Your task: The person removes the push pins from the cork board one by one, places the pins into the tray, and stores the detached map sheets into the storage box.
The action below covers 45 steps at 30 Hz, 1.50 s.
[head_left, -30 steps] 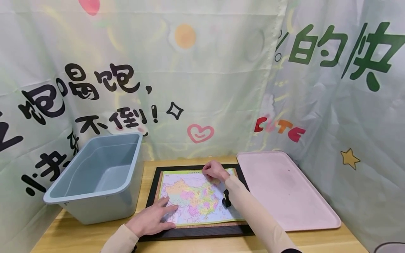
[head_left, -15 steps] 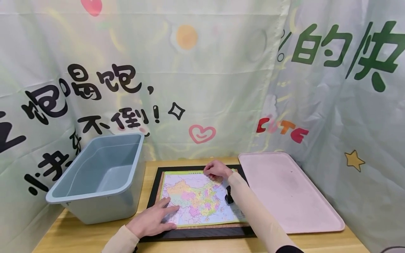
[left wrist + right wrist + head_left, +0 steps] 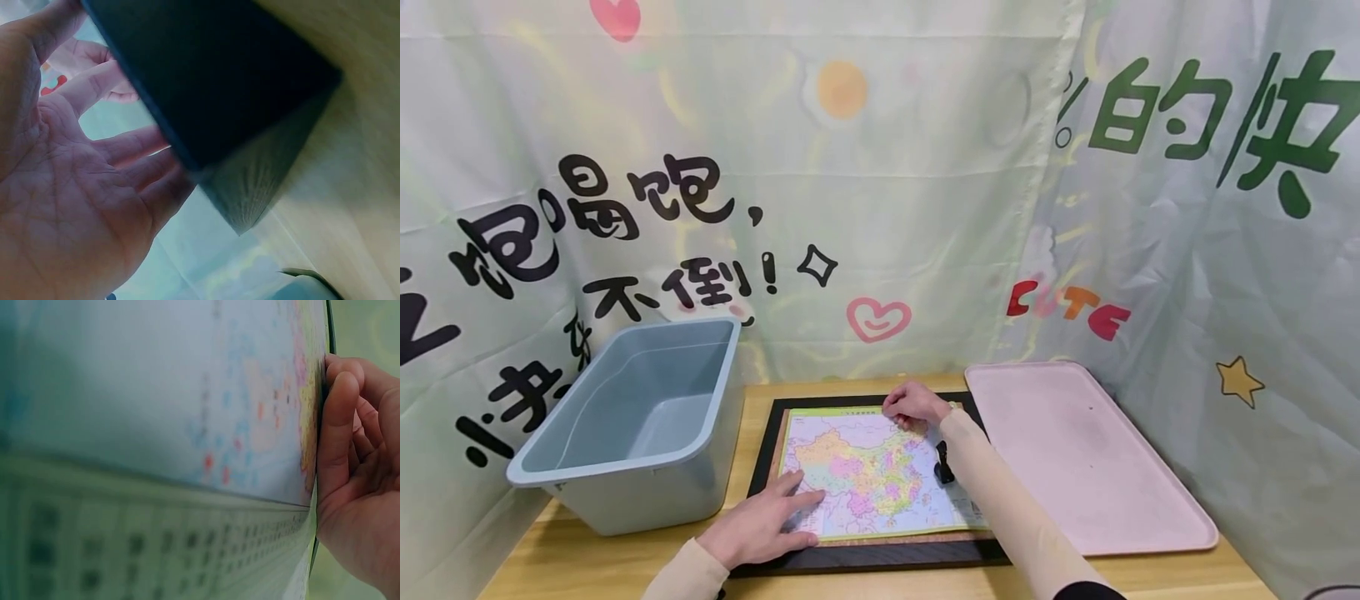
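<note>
A coloured paper map lies on a brown board inside a black frame on the table. My left hand rests spread over the frame's left side, fingertips on the map's edge; the left wrist view shows its open palm beside the frame's dark corner. At the map's top edge, right of the middle, sits my right hand. In the right wrist view its thumb and curled forefinger come together against the map. Whether something small is between those fingertips is hidden.
A deep blue-grey plastic tub stands left of the frame. The pink tray lies flat on the right, close to the frame's right edge. Printed cloth curtains hang behind the wooden table and at both sides.
Both hands keep their places on the map and frame. The head view has shifted slightly; nothing else visibly moves.
</note>
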Tool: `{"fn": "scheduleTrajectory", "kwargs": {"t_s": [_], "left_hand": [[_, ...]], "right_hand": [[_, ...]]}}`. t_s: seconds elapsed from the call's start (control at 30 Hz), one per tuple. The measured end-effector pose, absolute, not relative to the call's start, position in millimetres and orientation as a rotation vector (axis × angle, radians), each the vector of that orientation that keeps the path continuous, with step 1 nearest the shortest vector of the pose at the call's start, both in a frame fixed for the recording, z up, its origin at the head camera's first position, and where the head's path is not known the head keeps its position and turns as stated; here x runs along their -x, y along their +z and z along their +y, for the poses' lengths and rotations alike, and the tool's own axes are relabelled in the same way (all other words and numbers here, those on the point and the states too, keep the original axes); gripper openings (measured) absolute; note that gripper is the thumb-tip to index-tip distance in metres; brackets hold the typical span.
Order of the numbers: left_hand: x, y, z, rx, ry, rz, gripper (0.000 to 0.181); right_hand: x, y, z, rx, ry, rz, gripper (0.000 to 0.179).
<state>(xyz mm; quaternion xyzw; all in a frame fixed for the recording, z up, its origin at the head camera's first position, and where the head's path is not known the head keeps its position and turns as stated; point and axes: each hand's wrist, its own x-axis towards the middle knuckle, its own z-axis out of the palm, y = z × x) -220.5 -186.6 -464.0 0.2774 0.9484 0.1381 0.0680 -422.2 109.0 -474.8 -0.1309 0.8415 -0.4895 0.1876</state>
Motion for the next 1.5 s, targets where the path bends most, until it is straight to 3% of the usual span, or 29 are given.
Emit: {"fn": "scheduleTrajectory", "kwargs": {"t_s": [1.5], "left_hand": [[222.2, -467.5, -189.5, -0.84, 0.441, 2.806, 0.065]], "right_hand": [[405.3, -474.7, 105.3, 0.51, -1.266, 2.537, 0.012]]}}
